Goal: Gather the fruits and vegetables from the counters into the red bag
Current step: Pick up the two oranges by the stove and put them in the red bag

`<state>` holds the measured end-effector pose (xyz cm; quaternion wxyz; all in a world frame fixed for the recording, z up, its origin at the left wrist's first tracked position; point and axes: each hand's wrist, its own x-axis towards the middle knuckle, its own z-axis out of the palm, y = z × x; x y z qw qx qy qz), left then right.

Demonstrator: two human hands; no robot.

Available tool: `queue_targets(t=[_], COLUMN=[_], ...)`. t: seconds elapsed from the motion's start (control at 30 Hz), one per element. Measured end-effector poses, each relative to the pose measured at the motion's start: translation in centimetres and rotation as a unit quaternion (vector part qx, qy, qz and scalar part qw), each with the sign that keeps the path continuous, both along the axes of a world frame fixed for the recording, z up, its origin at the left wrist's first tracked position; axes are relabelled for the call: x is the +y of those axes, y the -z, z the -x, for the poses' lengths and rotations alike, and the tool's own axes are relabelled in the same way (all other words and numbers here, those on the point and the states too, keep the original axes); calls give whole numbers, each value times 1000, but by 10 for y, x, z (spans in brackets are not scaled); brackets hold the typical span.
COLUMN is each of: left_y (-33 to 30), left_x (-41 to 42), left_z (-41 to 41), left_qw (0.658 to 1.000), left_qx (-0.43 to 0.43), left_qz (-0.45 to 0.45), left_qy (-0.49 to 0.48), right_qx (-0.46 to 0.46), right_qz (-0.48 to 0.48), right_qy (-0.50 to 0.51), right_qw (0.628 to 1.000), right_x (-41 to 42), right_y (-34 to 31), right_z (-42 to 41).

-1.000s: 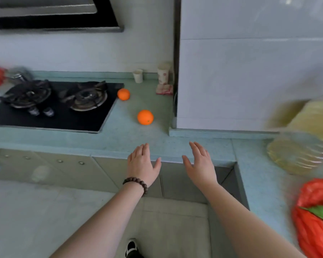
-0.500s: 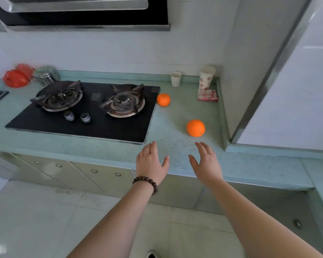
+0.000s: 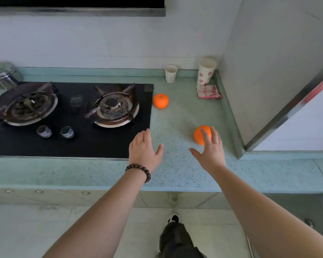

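On the counter (image 3: 185,175) right of the stove (image 3: 82,142), my right hand (image 3: 210,151) spreads its fingers over the near orange (image 3: 199,135), not yet closed; my left hand (image 3: 144,149) hovers empty, fingers loose. Round, firm, likely to roll: I'd cup it around its middle.
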<state>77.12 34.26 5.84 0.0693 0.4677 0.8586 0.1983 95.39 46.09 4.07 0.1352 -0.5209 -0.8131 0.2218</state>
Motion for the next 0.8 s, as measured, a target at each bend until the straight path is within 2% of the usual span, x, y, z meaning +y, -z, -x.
queue_targets(t=[0.17,0.33,0.53,0.8], left_y=[12,17,17,27], left_x=[51,103,153,222], left_z=[25,41,55,92], left_qw=[999,998,997,995], left_qx=[13,25,33,40], left_qz=[9,23,35,71], left_qy=[27,44,61,61], right_qx=[-21,-40,12,77], right_qz=[20,0,43,44], right_qy=[13,33,83,96], right_qw=[1000,999,996,991], right_x=[42,72,110,137], right_y=[20,33,31,27], right_z=[19,32,38,54])
